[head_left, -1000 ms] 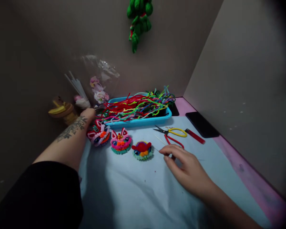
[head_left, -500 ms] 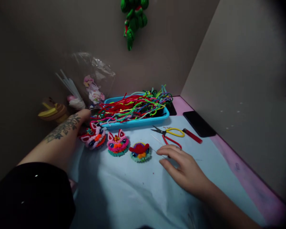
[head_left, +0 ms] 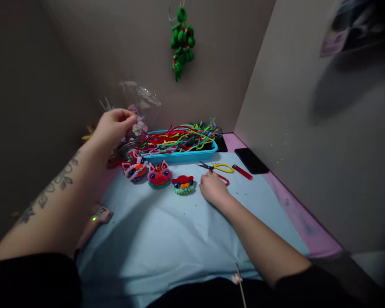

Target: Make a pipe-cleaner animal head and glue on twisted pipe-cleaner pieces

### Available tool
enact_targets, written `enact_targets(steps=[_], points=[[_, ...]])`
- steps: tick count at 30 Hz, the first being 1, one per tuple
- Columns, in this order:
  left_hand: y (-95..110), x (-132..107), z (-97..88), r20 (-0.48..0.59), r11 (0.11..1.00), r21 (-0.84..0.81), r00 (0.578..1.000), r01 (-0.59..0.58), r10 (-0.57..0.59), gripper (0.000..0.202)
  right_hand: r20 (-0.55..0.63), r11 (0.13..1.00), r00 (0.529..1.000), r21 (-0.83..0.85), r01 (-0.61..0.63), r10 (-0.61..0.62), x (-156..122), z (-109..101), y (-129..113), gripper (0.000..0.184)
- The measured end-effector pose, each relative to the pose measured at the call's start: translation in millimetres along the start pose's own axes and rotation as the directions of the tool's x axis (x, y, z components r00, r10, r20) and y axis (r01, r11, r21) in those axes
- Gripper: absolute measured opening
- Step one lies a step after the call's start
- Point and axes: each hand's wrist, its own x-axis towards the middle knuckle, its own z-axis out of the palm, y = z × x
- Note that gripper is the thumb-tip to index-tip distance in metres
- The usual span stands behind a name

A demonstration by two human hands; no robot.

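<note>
My left hand [head_left: 115, 124] is raised above the table by a clear plastic bag, thumb and fingertips pinched together; whatever they hold, if anything, is too small to make out. My right hand [head_left: 214, 188] rests low on the table with its fingers curled down beside scissors [head_left: 224, 168] with one yellow and one red handle. Its fingertips are mostly hidden. Three fuzzy animal heads sit in a row: a pale pink-eared one [head_left: 134, 169], a bright pink one [head_left: 159, 174] and a red-topped one [head_left: 183, 185], the closest to my right hand.
Behind the heads stands a blue tray [head_left: 179, 157] heaped with colourful fuzzy stems [head_left: 179, 139]. A red lighter [head_left: 242, 172] and black phone [head_left: 252, 161] lie right. A pink device [head_left: 98, 216] with a green light is at left. A green ornament [head_left: 182, 40] hangs above.
My left hand has lifted from behind the pale pink-eared head and now pinches in the air. My right hand has closed its spread thumb and fingers beside the scissors. The view has shifted.
</note>
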Motion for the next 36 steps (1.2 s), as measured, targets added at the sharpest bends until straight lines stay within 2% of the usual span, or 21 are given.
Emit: enact_targets(steps=[2,4,6,8,9,11,14,16,18,22,25,28,32,36], points=[[20,-35,14.4,0.036,0.943,-0.33,0.999,0.035,-0.025,0.013,0.042,0.999,0.999,-0.043,-0.005,0.007,2,2,-1,0.021],[29,-72,30.1,0.079,0.846,-0.524,0.995,0.094,-0.061,0.016,0.075,0.998,0.997,-0.055,-0.025,0.029,2,-2,1,0.022],[28,-108,46.2,0.169,0.739,-0.644,0.979,0.196,-0.112,0.023,0.035,0.996,0.996,-0.014,-0.087,0.088,-1,-10,4,0.022],[18,-139,62.6,0.259,0.637,-0.713,0.954,0.294,-0.151,0.028,-0.084,0.988,0.988,0.1,-0.118,0.127,-6,-18,5,0.021],[11,-152,70.9,0.298,0.588,-0.73,0.937,0.348,-0.184,0.029,-0.147,0.979,0.982,0.182,-0.091,0.119,-9,-22,4,0.02],[-5,-170,86.9,0.371,0.482,-0.738,0.881,0.472,-0.293,0.03,-0.236,0.926,0.971,0.375,0.047,0.047,-15,-25,-3,0.017],[-27,-182,105.2,0.423,0.356,-0.75,0.818,0.558,-0.39,0.029,-0.243,0.724,0.968,0.657,0.211,-0.062,-23,-21,-18,0.015],[-35,-185,111.1,0.43,0.325,-0.772,0.825,0.547,-0.368,0.026,-0.212,0.581,0.971,0.779,0.234,-0.106,-26,-17,-27,0.02],[-37,-186,112.1,0.426,0.301,-0.797,0.841,0.523,-0.333,0.021,-0.186,0.512,0.969,0.823,0.245,-0.164,-28,-16,-31,0.024],[-37,-187,107.2,0.408,0.265,-0.818,0.839,0.511,-0.359,0.013,-0.168,0.582,0.952,0.759,0.291,-0.256,-29,-20,-28,0.022],[-37,-186,104.6,0.401,0.244,-0.82,0.824,0.518,-0.401,0.009,-0.144,0.65,0.964,0.715,0.257,-0.223,-30,-22,-27,0.028],[-37,-188,105.1,0.442,0.206,-0.817,0.814,0.539,-0.377,0.007,-0.182,0.687,0.957,0.667,0.288,-0.224,-31,-20,-30,0.033],[-33,-193,106.2,0.511,0.147,-0.809,0.803,0.57,-0.306,0.009,-0.256,0.698,0.925,0.608,0.379,-0.28,-37,-18,-37,0.034],[-30,-197,105.9,0.545,0.144,-0.796,0.8,0.588,-0.252,0.012,-0.366,0.649,0.886,0.606,0.46,-0.286,-49,-19,-45,0.03]])
